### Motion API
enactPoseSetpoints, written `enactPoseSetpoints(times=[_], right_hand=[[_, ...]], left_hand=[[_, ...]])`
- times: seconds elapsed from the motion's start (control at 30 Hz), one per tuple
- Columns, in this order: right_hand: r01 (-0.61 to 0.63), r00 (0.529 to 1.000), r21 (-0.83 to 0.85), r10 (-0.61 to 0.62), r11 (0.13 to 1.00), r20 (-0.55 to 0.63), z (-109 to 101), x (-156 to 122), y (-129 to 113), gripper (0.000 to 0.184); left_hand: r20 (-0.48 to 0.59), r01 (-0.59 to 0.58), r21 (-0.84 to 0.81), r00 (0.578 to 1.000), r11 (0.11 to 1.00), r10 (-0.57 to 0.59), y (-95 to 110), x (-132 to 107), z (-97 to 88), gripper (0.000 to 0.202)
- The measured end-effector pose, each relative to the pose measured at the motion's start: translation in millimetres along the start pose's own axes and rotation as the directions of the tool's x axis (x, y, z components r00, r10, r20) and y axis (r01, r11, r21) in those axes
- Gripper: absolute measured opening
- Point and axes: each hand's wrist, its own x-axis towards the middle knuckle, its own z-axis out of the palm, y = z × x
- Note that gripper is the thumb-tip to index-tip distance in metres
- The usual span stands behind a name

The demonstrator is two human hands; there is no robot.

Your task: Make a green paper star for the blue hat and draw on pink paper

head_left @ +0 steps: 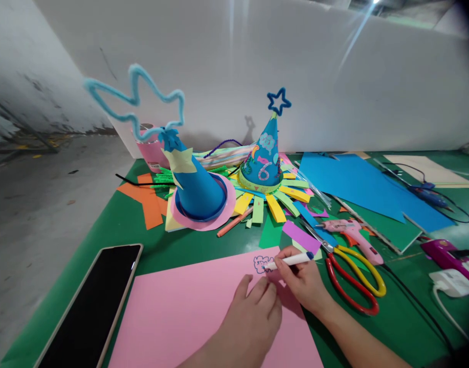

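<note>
A sheet of pink paper (173, 306) lies on the green table in front of me. My right hand (301, 278) grips a white marker (293, 259) with a blue end, its tip on the paper near the top right corner. Under the tip is a small cloud-like drawing (260, 264) in blue outline. My left hand (253, 317) rests flat on the sheet just below the drawing, fingers spread and holding nothing. Scissors (353, 278) with red and yellow handles lie right of my right hand.
Two blue paper cone hats, one plain (199, 194) and one decorated (267, 153), stand at the back. A phone (92, 306) lies left. On the right are a pink glue gun (353, 232), blue paper (357, 179), a magenta tool (445, 258) and a white plug (451, 282).
</note>
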Motion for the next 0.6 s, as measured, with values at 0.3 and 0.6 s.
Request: enactPoseSetpoints(times=[0.3, 0.6], right_hand=[[-0.045, 0.992, 0.081, 0.054, 0.996, -0.112, -2, 1, 5, 0.015], [-0.104, 0.993, 0.084, 0.109, 0.991, -0.048, -6, 1, 7, 0.017]], left_hand=[[-0.065, 0.003, 0.033, 0.998, 0.999, -0.001, 0, -1, 4.2, 0.031], [-0.142, 0.012, 0.091, 0.990, 0.996, 0.001, -1, -2, 12.6, 0.027]])
